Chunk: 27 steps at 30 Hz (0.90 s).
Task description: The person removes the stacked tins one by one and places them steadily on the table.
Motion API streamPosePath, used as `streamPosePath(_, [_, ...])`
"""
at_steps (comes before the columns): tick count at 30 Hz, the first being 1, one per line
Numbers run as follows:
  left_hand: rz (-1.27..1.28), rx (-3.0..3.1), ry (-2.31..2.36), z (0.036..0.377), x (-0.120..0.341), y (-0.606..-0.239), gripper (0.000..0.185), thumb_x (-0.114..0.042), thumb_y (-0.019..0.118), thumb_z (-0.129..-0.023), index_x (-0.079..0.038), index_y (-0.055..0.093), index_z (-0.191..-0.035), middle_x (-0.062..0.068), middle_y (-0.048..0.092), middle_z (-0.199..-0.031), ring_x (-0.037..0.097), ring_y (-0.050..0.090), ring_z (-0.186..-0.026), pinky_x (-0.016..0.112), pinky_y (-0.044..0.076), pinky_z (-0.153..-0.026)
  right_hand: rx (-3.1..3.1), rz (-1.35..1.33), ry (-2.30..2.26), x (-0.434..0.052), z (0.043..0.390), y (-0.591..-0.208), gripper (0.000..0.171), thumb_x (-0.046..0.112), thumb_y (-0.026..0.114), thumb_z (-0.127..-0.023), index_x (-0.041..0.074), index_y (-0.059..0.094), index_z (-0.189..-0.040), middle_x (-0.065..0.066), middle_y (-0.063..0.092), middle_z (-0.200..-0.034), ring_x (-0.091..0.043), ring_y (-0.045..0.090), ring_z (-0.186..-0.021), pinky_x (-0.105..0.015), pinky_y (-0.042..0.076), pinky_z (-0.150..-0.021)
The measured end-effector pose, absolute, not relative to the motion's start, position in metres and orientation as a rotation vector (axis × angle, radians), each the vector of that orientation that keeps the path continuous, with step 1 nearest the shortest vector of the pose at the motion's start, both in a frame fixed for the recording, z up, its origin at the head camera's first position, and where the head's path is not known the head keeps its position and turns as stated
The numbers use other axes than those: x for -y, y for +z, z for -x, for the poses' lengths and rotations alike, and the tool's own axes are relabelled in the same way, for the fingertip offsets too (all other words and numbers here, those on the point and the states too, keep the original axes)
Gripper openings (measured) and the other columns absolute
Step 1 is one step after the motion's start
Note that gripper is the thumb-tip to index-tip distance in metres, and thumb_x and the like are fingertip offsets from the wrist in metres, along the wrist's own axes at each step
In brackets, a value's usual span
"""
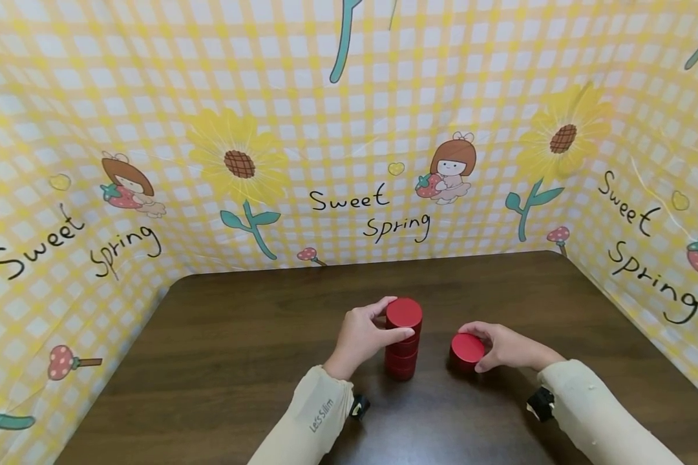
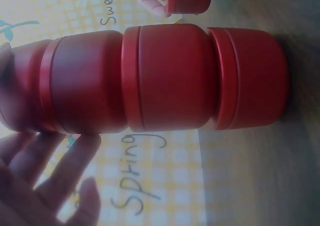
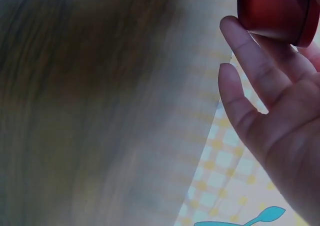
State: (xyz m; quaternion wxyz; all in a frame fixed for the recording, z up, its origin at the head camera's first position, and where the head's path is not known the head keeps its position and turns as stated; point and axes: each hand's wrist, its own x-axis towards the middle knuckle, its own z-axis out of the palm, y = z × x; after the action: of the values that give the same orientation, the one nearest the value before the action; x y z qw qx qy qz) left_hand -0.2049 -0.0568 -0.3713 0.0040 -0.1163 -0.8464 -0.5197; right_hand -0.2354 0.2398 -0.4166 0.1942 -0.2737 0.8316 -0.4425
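The left hand [image 1: 363,337] has its grip on the top red tub [image 1: 404,314] of a stack of red tubs [image 1: 402,352]. The thumb and fingers curl round that top tub, one on each side, so the grip is closed on it. Right under the grip sit the other tubs of the stack, one on top of the other, and the lowest one stands on the brown bench [image 1: 238,361]. In the left wrist view the stack [image 2: 165,81] fills most of the picture — three round red tubs in a row, each with a lid line — and the fingers [image 2: 55,171] lie beside the end of it.

The right hand [image 1: 503,345] has its grip on a single red tub [image 1: 467,349]. The fingers curl over the far side of it and the thumb comes round the near side, so the grip is closed on this tub too. The tub seems to sit low on the bench, but I cannot tell if it is touching the bench or lifted a bit. In the right wrist view the tub [image 3: 277,11] is at the fingertips [image 3: 235,28], and the picture is blurry.

The single tub is near the stack, just to the side of the left grip, with a small gap between them.

Behind both grips stands a yellow checked wall [image 1: 349,129] with sunflowers and the words "Sweet Spring". Both arms wear cream sleeves [image 1: 317,413].
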Motion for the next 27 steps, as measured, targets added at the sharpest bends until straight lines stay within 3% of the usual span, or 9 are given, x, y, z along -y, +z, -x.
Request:
streamPosePath(13, [0.361,2.654,-1.627,0.2054,0.0561,-0.3725,0.063,-0.032,0.083,-0.075,-0.012,0.061,-0.131,0.007,0.067,-0.115,0.018,0.064,-0.092,0.035,0.053,-0.078,-2.266,0.749,-1.226,-0.237,0.2406,-0.4155,0.063,-0.003,0.075,-0.074,-0.01,0.043,-0.129,-0.017,0.057,-0.118,-0.023,0.051,-0.1,-0.027,0.047,-0.079])
streamPosePath(27, [0.377,2.648,-1.603,0.2056,0.0555,-0.3737,0.062,-0.031,0.083,-0.075,-0.012,0.061,-0.13,0.007,0.067,-0.115,0.018,0.064,-0.092,0.034,0.053,-0.078,-2.286,0.749,-1.181,-0.2337,0.2404,-0.4148,0.061,-0.003,0.076,-0.073,-0.008,0.046,-0.126,-0.017,0.057,-0.118,-0.028,0.049,-0.102,-0.028,0.044,-0.081])
